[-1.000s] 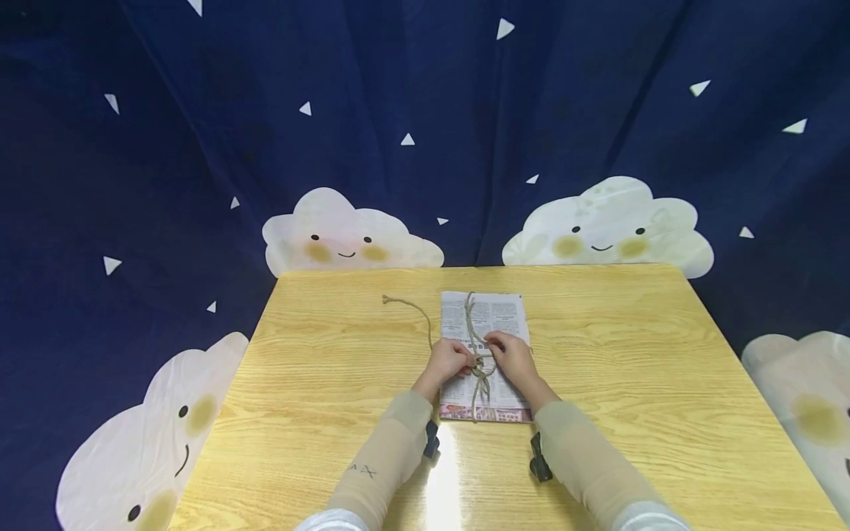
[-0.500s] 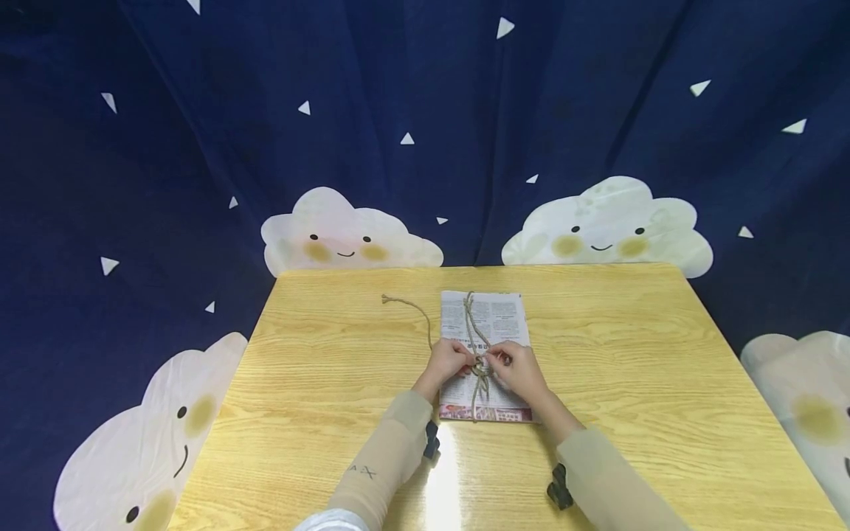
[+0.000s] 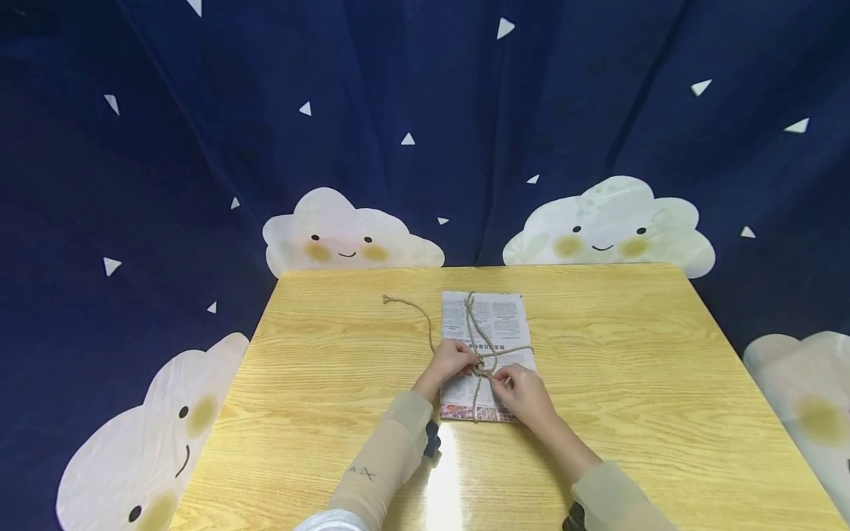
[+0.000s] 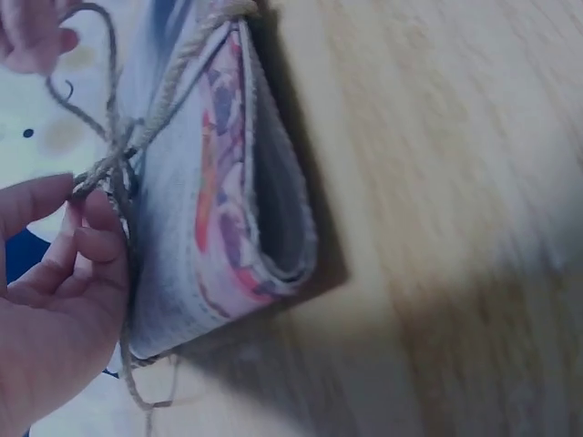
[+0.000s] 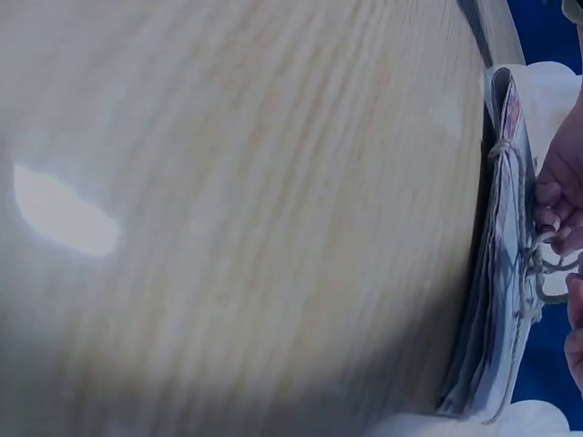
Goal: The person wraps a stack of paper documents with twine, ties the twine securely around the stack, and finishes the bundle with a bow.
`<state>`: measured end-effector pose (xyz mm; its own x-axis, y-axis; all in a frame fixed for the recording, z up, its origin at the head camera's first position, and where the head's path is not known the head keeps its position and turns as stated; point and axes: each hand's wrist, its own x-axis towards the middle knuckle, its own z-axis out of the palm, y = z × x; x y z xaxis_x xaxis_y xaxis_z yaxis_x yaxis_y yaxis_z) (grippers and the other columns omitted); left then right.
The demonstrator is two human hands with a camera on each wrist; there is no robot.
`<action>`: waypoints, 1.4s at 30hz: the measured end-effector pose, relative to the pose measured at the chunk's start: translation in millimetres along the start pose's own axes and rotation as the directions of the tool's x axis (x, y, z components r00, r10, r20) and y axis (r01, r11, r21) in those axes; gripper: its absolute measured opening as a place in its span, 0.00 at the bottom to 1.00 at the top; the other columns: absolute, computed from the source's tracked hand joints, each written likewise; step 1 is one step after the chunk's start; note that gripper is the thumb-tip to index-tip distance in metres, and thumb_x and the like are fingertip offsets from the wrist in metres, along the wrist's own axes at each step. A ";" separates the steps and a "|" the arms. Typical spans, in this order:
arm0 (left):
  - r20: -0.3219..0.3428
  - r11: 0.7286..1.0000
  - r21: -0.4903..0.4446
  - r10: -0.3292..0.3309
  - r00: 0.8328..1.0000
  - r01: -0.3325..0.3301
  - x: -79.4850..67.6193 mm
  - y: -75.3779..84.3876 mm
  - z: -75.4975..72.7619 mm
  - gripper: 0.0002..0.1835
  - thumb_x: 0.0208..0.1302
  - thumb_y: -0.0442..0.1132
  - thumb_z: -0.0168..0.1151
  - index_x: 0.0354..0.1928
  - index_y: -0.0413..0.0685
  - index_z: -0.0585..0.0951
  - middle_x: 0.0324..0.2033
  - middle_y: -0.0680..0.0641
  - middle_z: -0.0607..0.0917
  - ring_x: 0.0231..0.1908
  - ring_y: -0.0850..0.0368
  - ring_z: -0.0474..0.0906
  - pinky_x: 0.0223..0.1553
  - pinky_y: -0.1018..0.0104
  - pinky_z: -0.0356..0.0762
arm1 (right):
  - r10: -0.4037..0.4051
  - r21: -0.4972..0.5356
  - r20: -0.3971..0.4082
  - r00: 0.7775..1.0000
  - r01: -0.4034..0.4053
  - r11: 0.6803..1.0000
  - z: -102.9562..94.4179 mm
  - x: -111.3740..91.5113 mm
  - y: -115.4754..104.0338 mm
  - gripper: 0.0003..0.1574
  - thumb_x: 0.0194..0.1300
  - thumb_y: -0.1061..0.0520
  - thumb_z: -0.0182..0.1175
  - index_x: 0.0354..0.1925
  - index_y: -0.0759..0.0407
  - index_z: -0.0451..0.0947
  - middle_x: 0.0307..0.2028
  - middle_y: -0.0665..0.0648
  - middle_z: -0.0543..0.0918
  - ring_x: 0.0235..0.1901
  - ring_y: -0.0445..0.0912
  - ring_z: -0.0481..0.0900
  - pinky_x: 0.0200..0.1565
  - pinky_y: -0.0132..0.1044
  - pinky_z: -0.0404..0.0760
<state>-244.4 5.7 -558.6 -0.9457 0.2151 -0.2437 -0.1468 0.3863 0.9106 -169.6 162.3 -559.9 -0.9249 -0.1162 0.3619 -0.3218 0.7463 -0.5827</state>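
Note:
A folded newspaper bundle [image 3: 501, 313] lies on the table, bound lengthwise and crosswise with thin brown twine [image 3: 510, 351]. At the bundle's middle my left hand [image 3: 450, 360] pinches the twine at the knot between thumb and forefinger; the left wrist view shows the knot [image 4: 114, 162] by those fingertips. My right hand [image 3: 526, 394] pinches a strand just right of and below the knot. In the right wrist view both hands sit at the right edge, with a small twine loop [image 5: 551, 296] between them, and my right hand is partly cut off.
A loose twine end [image 3: 412, 304] trails over the wooden table [image 3: 332, 354] to the bundle's left. Behind the table hangs a dark blue curtain [image 3: 372, 66] with white clouds and triangles. A black wrist device [image 3: 432, 440] is strapped under the left sleeve.
My right hand has come from the upper right of the knot down to its lower right, drawing a strand sideways. The left hand stays at the knot; the bundle has not moved noticeably.

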 end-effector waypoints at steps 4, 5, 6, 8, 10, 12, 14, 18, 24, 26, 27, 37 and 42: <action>0.101 0.996 -0.074 -0.032 0.994 0.040 -0.4 3.9 1.5 0.10 0.56 0.34 0.59 0.28 0.31 0.82 0.14 0.52 0.76 0.16 0.63 0.70 0.18 0.75 0.68 | -0.005 0.011 -0.015 1.000 0.005 1.000 -2.1 -7.6 4.7 0.06 0.46 0.66 0.67 0.23 0.59 0.79 0.21 0.51 0.79 0.20 0.38 0.71 0.23 0.28 0.73; 0.118 0.996 -0.079 -0.031 0.993 0.041 -0.5 4.6 2.2 0.10 0.58 0.34 0.57 0.29 0.31 0.82 0.14 0.52 0.76 0.16 0.63 0.70 0.18 0.76 0.67 | -0.008 0.016 -0.016 1.000 0.008 1.000 -2.7 -9.4 5.5 0.05 0.46 0.66 0.67 0.24 0.60 0.80 0.22 0.51 0.80 0.21 0.38 0.72 0.23 0.28 0.74; 0.132 0.996 -0.084 -0.028 0.991 0.040 -0.8 5.7 2.8 0.11 0.58 0.34 0.56 0.29 0.30 0.83 0.14 0.52 0.76 0.16 0.63 0.69 0.18 0.76 0.65 | -0.006 0.014 -0.014 1.000 0.006 1.000 -2.8 -11.1 6.5 0.05 0.46 0.66 0.67 0.24 0.60 0.80 0.22 0.51 0.80 0.21 0.38 0.72 0.23 0.28 0.74; 0.146 0.998 -0.054 -0.014 0.989 0.022 -1.4 7.6 4.2 0.12 0.59 0.34 0.55 0.29 0.30 0.83 0.14 0.51 0.76 0.15 0.64 0.67 0.17 0.77 0.62 | -0.001 0.009 -0.009 1.000 0.001 1.000 -3.2 -14.0 7.7 0.05 0.47 0.66 0.67 0.25 0.60 0.80 0.23 0.51 0.80 0.22 0.38 0.72 0.24 0.28 0.74; 0.142 0.999 0.029 0.012 0.990 -0.016 -2.2 9.8 6.6 0.11 0.59 0.35 0.57 0.28 0.32 0.84 0.14 0.52 0.76 0.15 0.65 0.66 0.17 0.78 0.61 | 0.003 0.008 -0.002 1.000 -0.003 1.000 -3.7 -16.4 8.2 0.05 0.47 0.66 0.67 0.26 0.59 0.80 0.24 0.51 0.80 0.22 0.38 0.73 0.25 0.28 0.75; 0.130 0.987 0.145 0.051 0.990 -0.070 -2.6 12.0 10.5 0.10 0.59 0.35 0.59 0.28 0.35 0.85 0.13 0.51 0.77 0.15 0.66 0.64 0.16 0.78 0.60 | 0.004 0.003 0.000 1.000 -0.004 1.000 -3.8 -18.3 8.7 0.06 0.47 0.67 0.67 0.25 0.59 0.80 0.23 0.50 0.79 0.22 0.37 0.72 0.24 0.28 0.74; 0.112 0.953 0.271 0.109 0.988 -0.136 -2.3 13.5 15.8 0.08 0.57 0.33 0.60 0.27 0.38 0.86 0.14 0.51 0.78 0.15 0.66 0.64 0.16 0.78 0.60 | -0.002 0.002 -0.002 1.000 0.002 1.000 -3.9 -19.5 8.8 0.06 0.47 0.67 0.67 0.25 0.59 0.80 0.23 0.49 0.79 0.22 0.37 0.72 0.24 0.27 0.74; 0.068 0.857 0.477 0.187 0.980 -0.197 -0.6 16.6 28.0 0.06 0.49 0.31 0.63 0.19 0.42 0.85 0.14 0.52 0.78 0.16 0.64 0.64 0.18 0.77 0.62 | -0.022 0.006 -0.013 1.000 0.023 1.000 -4.0 -20.6 9.0 0.07 0.47 0.68 0.67 0.24 0.58 0.80 0.22 0.49 0.78 0.21 0.36 0.70 0.22 0.27 0.73; 0.028 0.713 0.682 0.194 0.981 -0.161 2.3 19.9 40.3 0.10 0.46 0.31 0.63 0.12 0.43 0.76 0.14 0.51 0.76 0.18 0.60 0.67 0.19 0.72 0.66 | -0.033 0.002 -0.015 0.999 0.033 0.999 -3.4 -20.4 10.9 0.07 0.46 0.67 0.67 0.24 0.58 0.79 0.22 0.48 0.78 0.21 0.36 0.70 0.22 0.27 0.73; 0.021 0.666 0.731 0.194 0.981 -0.147 3.1 21.1 43.0 0.07 0.48 0.31 0.62 0.17 0.41 0.78 0.17 0.48 0.78 0.19 0.58 0.71 0.19 0.70 0.70 | -0.027 0.000 -0.007 1.000 0.027 1.000 -3.8 -20.0 11.4 0.07 0.46 0.67 0.67 0.24 0.58 0.79 0.21 0.48 0.78 0.21 0.36 0.70 0.23 0.27 0.73; 0.019 0.640 0.754 0.201 0.979 -0.146 3.2 21.7 44.2 0.04 0.49 0.31 0.61 0.19 0.40 0.79 0.18 0.47 0.79 0.19 0.57 0.73 0.20 0.70 0.71 | -0.030 0.001 -0.006 1.000 0.030 1.000 -3.9 -19.8 11.8 0.07 0.46 0.67 0.67 0.24 0.58 0.79 0.21 0.48 0.77 0.21 0.36 0.71 0.23 0.27 0.73; 0.011 0.562 0.818 0.192 0.981 -0.119 -1.1 26.1 45.0 0.03 0.51 0.33 0.61 0.28 0.41 0.81 0.25 0.45 0.82 0.24 0.55 0.78 0.22 0.68 0.75 | -0.075 0.021 -0.051 0.996 0.077 0.997 -1.1 -19.8 16.1 0.09 0.43 0.69 0.67 0.22 0.59 0.79 0.19 0.47 0.76 0.20 0.35 0.69 0.22 0.27 0.72; 0.119 0.635 0.741 0.196 0.973 -0.218 0.9 20.1 37.1 0.09 0.46 0.33 0.63 0.15 0.45 0.73 0.13 0.51 0.74 0.15 0.60 0.66 0.16 0.72 0.64 | -0.039 0.071 -0.044 0.998 0.042 0.997 -3.1 -17.8 21.8 0.08 0.44 0.70 0.67 0.24 0.60 0.79 0.20 0.47 0.76 0.20 0.35 0.70 0.22 0.26 0.73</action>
<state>-237.5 47.0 -552.9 -0.9148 0.3917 -0.0987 0.3281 0.8631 0.3840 -159.5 182.7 -576.8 -0.9021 -0.1165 0.4156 -0.3737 0.6926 -0.6170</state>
